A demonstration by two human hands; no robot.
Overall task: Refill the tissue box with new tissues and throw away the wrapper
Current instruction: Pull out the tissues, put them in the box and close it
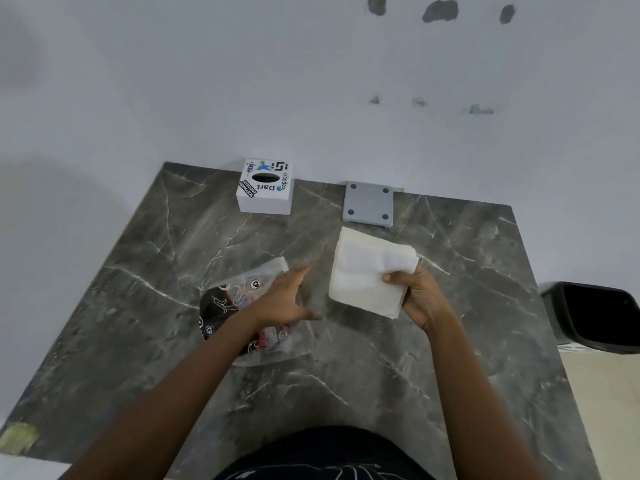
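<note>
Head view. Right hand (420,299) pinches the near right corner of a white tissue stack (370,271), thumb on top, just right of the dark marble table's (450,375) centre. Left hand (284,299), fingers spread and holding nothing, rests over the emptied plastic wrapper (242,306). Sticker-covered tissue box (265,187) stands at 12 o'clock; grey plate (369,204) at 1 o'clock; black bin (595,317) at 3 o'clock, off the table.

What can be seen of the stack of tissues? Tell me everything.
The stack of tissues is a thick square pile of white, soft, folded paper sheets, unwrapped, with layered edges showing at its far right corner. The right hand pinches its near right corner, thumb on top. It sits over the dark marble table, just in front of the grey square plate; whether it rests on the table cannot be told.
</note>
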